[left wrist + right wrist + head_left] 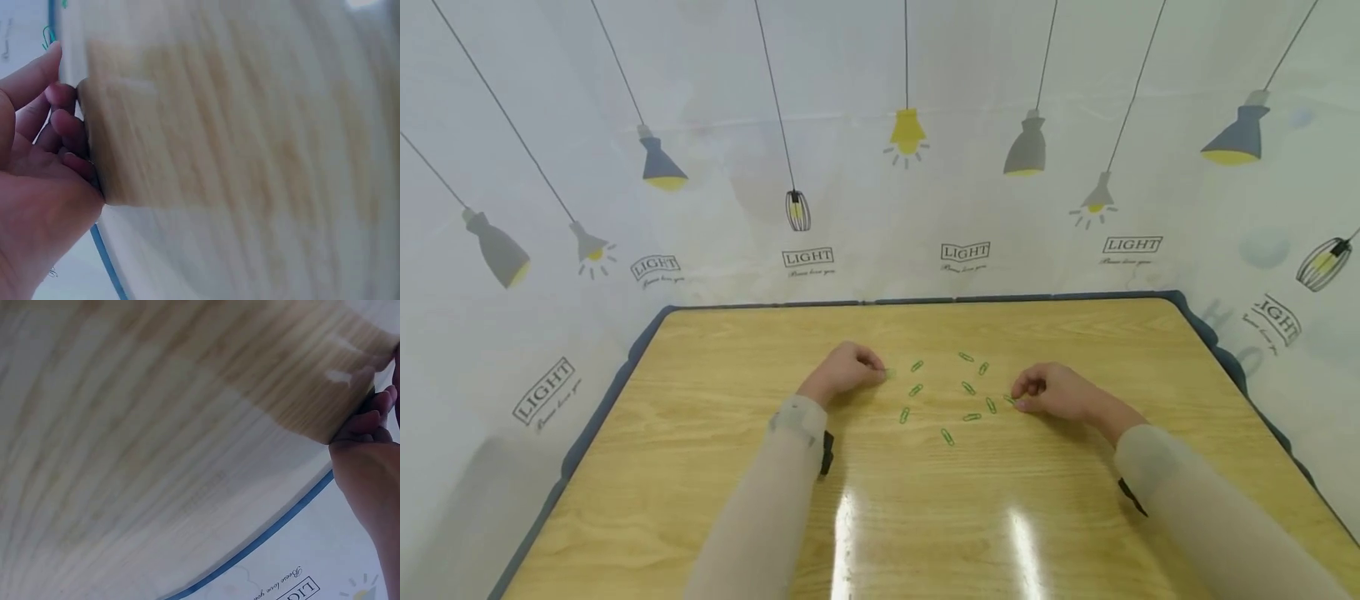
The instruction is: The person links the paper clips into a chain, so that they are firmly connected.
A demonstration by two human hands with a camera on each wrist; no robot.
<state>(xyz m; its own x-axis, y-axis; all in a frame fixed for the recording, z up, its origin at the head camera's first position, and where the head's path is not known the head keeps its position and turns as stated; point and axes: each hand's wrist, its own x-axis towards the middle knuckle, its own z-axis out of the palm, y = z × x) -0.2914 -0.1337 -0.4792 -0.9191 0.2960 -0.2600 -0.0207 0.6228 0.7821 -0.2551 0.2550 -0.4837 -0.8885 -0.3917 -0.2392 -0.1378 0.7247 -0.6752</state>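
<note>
My left hand [847, 367] pinches a green paper clip [891, 374] between thumb and fingertips, at the left of a scatter of green paper clips. In the left wrist view that paper clip [47, 36] stands out beyond the fingertips. On the scatter's right side my right hand [1057, 392] holds another green paper clip [1010, 400] at its fingertips, low over the table. Between the hands lie several loose green paper clips, among them one near the front [947, 437] and one near the back [966, 357]. The right wrist view hides the right hand's clip.
The wooden table [700, 467] has a glossy top with light reflections and a dark blue edge strip [602, 417]. A white curtain [865, 175] printed with hanging lamps surrounds its back and sides. Dark wrist straps [827, 454] show under the pale sleeves.
</note>
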